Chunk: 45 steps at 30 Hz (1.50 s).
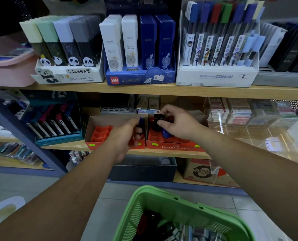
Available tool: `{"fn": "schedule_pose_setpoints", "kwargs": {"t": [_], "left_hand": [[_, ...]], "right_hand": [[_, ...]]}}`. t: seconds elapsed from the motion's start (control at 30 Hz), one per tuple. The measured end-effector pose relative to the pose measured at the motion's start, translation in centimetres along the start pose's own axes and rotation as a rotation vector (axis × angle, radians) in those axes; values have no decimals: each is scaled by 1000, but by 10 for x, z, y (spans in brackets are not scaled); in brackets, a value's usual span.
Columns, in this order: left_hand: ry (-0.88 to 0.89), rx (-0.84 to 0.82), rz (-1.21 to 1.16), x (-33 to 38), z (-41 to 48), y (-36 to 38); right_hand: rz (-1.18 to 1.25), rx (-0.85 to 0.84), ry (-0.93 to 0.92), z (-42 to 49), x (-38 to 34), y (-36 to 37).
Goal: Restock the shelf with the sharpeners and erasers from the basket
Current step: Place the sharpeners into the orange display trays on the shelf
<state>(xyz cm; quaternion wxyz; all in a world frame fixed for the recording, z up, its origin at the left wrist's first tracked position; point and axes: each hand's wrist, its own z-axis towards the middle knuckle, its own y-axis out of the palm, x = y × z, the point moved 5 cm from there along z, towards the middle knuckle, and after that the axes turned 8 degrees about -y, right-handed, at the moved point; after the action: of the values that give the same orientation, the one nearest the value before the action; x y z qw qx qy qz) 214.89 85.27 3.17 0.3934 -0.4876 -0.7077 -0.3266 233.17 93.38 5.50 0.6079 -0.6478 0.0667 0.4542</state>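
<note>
**Black sharpener poised over the right Faber-Castell tray**

The wooden shelf (162, 154) crosses the middle of the frame. The green basket (164, 193) sits at the bottom centre, well apart from both hands. Dark and red sharpeners (150, 221) lie in it, beside smaller pieces too blurred to name.

Two red cardboard trays stand side by side on the shelf, touching. The left tray (110, 119) shows an orange slotted insert with open sockets. The right tray (175, 146) carries the Faber-Castell name on its front wall.

The left hand (125, 136) is curled round a clutch of sharpeners (141, 121), blue at the top and red and black lower down. It hangs over the right end of the left tray.

The right hand (177, 124) pinches a black sharpener (158, 118) between thumb and fingertips. It is held upright above the back left corner of the right tray. A loose blue sharpener (166, 133) lies tilted on that tray's insert, just below the palm.

The right hand is plainly the nearer one, and the seat lies straight down from it. The move likely depends on keeping the piece upright over a free socket, clear of the loose blue one.
</note>
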Motion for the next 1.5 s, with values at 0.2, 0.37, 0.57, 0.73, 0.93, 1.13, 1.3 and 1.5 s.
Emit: {"fn": "schedule_pose_setpoints", "kwargs": {"t": [0.2,0.37,0.57,0.73,0.93,1.13,1.3,1.5], "left_hand": [[21,-102,-8,-1,4,-7],[78,-14,73,-1,3,-18],[211,218,156,12,1,-47],[325,386,289,18,4,-70],[387,182,472,17,6,-46],[391,167,599,8,15,-42],[441,158,803,-1,18,-37],[599,231,829,23,-3,-21]], "right_hand": [[-232,-22,111,10,-7,9],[-602,-30,106,15,-24,15],[-582,-48,157,14,-23,9],[-671,-73,108,14,-25,14],[-662,-95,113,12,-20,17],[-122,116,-38,0,-33,13],[315,146,146,-8,-36,22],[567,170,268,-9,-39,30]]}}
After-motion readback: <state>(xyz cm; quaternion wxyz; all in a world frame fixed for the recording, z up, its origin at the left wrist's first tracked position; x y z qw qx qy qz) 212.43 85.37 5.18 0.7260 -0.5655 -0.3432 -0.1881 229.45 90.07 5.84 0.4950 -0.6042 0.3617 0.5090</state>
